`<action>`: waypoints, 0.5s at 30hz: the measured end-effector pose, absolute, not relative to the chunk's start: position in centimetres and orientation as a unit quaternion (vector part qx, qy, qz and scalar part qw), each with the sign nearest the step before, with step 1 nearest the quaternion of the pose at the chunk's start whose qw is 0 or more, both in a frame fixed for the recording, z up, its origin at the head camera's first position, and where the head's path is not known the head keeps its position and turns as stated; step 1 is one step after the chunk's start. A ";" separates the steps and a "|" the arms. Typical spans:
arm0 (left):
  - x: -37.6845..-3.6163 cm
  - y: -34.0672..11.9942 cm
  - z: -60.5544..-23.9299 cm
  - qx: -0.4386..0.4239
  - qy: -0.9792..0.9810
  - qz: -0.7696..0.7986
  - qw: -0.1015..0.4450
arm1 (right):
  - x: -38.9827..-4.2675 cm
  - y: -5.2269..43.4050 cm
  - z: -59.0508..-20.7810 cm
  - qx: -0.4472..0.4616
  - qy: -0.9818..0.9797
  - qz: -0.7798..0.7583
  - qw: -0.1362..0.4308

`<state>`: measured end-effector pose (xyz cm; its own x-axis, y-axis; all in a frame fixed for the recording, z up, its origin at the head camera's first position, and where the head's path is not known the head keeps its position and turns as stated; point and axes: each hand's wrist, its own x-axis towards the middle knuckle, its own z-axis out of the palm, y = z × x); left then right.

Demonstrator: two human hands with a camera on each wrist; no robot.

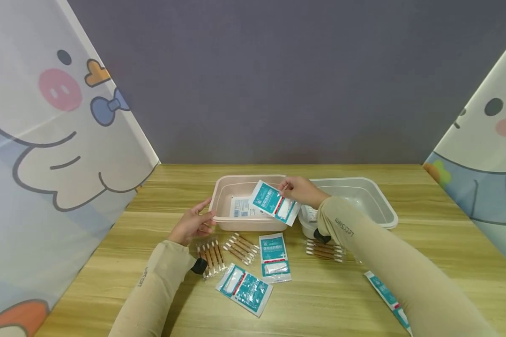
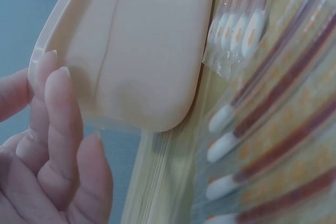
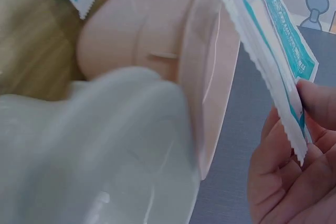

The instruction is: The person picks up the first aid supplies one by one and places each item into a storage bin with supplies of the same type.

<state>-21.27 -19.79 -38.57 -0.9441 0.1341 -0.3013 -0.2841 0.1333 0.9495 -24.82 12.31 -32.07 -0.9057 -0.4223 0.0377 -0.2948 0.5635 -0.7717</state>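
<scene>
1. We see the right hand (image 1: 302, 191) raised above the near right corner of the pink rectangular plastic tub (image 1: 225, 189), pinching a teal-and-white flat sachet (image 1: 275, 202) by its upper edge between thumb and fingers. The sachet hangs tilted over the tub's near rim, at about 7 o'clock from the hand.

2. In the right wrist view the sachet (image 3: 273, 51) shows edge-on with its serrated seam, fingers (image 3: 294, 182) curled behind it; the pink tub (image 3: 142, 35) and the white tub (image 3: 89, 150) lie below.

3. The left hand (image 1: 192, 223) rests at the tub's near left corner, fingers fairly straight and relaxed, holding nothing. In the left wrist view the fingertips (image 2: 55, 85) lie just beside the tub's rounded corner (image 2: 142, 51); whether they touch, we cannot tell.

4. Inside the pink tub lies a white labelled packet (image 1: 242, 207).

5. A white rectangular plastic tub (image 1: 362, 196) stands at 3 o'clock from the pink one, touching or nearly so.

6. On the wooden table (image 1: 320, 299), at 6 o'clock from the pink tub: two clear packs of brown swab sticks (image 1: 225, 250), and two more teal sachets (image 1: 259, 276), one upright, one slanted.

7. Another swab pack (image 1: 325, 251) lies under the right forearm; a further teal sachet (image 1: 388, 297) sits at the table's near right.
</scene>
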 end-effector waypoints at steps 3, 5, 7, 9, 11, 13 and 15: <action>-21.4 -19.7 -38.6 -0.048 0.733 0.658 0.164 | -25.5 11.7 -31.6 -0.198 0.886 -0.413 0.070; -21.5 -19.7 -38.6 -0.049 0.731 0.660 0.164 | -25.9 11.3 -31.3 -0.197 0.888 -0.411 0.065; -21.5 -19.7 -38.6 -0.051 0.730 0.661 0.163 | -26.4 10.7 -31.0 -0.197 0.888 -0.410 0.064; -21.4 -19.8 -38.6 -0.053 0.730 0.663 0.161 | -26.7 10.1 -30.7 -0.203 0.889 -0.405 0.063; -21.4 -19.8 -38.6 -0.054 0.729 0.663 0.159 | -27.1 9.6 -30.4 -0.211 0.891 -0.398 0.061; -21.3 -19.8 -38.7 -0.053 0.730 0.662 0.159 | -27.4 9.1 -30.1 -0.212 0.894 -0.391 0.057; -21.4 -19.7 -38.7 -0.050 0.731 0.662 0.159 | -27.7 8.8 -29.9 -0.210 0.896 -0.387 0.056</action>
<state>-21.36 -19.73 -38.72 -0.9442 0.1385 -0.2987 -0.2836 0.1185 0.9516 -27.70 8.81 -29.94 -0.9051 -0.4206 0.0621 -0.3336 0.6120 -0.7171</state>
